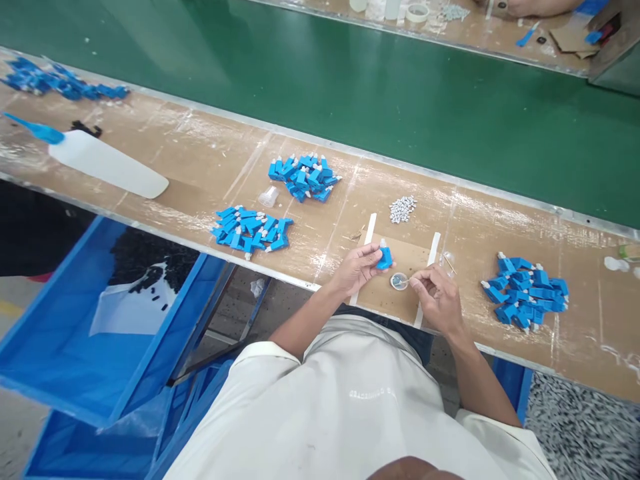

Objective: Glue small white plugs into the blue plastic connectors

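Note:
My left hand (357, 268) holds one small blue plastic part with a white tip (385, 256) above the wooden bench (200, 160). My right hand (437, 297) pinches a thin stick whose tip reaches into a small round clear dish (399, 281) lying between the two hands. Two white strips (369, 233) frame the patch of bench where the dish lies. A little heap of small grey pieces (403, 209) lies just beyond it.
Piles of blue parts lie at the right (525, 291), centre (304, 177), centre-left (250, 230) and far left (60, 81). A white squeeze bottle with a blue nozzle (105, 163) lies on its side. A green conveyor belt (350, 73) runs behind; blue bins (100, 333) stand below.

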`<state>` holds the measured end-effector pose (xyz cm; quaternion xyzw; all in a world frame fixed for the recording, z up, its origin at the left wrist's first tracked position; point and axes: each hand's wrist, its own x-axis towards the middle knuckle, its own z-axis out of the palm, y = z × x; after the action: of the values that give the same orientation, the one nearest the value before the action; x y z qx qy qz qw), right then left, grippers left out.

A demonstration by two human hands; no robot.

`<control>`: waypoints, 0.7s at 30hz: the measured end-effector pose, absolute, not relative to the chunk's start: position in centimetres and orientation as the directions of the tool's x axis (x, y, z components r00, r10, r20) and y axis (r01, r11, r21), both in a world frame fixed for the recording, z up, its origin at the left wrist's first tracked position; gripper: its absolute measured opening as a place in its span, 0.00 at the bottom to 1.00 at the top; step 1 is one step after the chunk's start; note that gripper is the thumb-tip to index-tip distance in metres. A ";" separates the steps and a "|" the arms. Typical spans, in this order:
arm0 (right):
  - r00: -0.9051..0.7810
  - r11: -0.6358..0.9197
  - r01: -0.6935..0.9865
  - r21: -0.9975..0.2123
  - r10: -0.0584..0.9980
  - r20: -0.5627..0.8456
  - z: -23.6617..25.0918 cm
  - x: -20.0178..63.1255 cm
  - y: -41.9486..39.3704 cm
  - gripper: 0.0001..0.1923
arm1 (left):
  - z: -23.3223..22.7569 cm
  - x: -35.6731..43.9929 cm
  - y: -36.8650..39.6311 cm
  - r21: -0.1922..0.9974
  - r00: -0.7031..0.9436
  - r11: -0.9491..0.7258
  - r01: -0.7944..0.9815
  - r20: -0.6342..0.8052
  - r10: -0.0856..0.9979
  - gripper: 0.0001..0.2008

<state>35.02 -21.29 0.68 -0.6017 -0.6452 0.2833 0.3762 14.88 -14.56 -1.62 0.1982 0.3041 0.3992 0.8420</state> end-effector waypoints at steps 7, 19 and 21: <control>0.157 -0.186 -0.046 -0.982 0.969 -0.191 -0.3 36.4 -20.7 0.19 | -0.8 15.1 -15.7 0.525 0.568 0.694 -0.493 -0.410 0.713 0.12; 0.345 0.092 0.076 -0.993 0.932 0.113 4.4 34.2 -21.6 0.13 | 0.3 15.8 -16.9 0.511 0.695 0.760 -0.403 -0.370 0.617 0.16; 0.366 0.138 0.155 -0.978 0.912 0.186 4.8 33.7 -21.9 0.10 | 0.2 15.8 -16.9 0.513 0.698 0.759 -0.401 -0.366 0.616 0.16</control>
<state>33.70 -21.85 4.84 -0.5744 -0.4646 0.3184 0.5941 15.77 -16.89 0.25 0.2015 0.2667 0.2829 0.8990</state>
